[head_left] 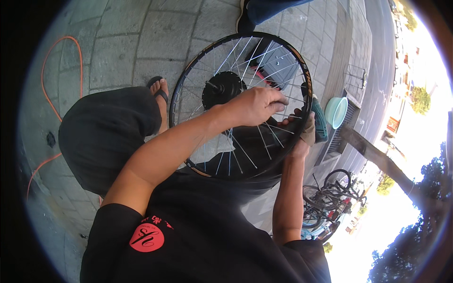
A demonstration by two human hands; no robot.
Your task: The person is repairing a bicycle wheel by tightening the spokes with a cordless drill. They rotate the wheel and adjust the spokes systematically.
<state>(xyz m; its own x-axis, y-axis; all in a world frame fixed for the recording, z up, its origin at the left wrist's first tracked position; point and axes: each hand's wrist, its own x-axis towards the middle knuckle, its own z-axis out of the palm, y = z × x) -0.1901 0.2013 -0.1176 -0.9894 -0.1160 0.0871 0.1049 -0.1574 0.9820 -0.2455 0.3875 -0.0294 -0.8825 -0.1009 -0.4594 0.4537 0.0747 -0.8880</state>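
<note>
A spoked bicycle wheel with a black rim lies across my lap. Its wide black hub has an axle sticking out. My left hand reaches over the spokes, thumb and fingers pinched together on what looks like a spoke close to the right side of the rim. Several silver spokes fan out from the hub, and some of their ends seem to stop short of the rim. My right hand grips the rim at its right side, its fingertips curling inside; part of it is behind the rim.
Behind the wheel lies a grey toolbox. A teal power tool and a pale green basin are right of the rim. Another person's jeans show at the top. An orange hose curves at left; parked bicycles stand right.
</note>
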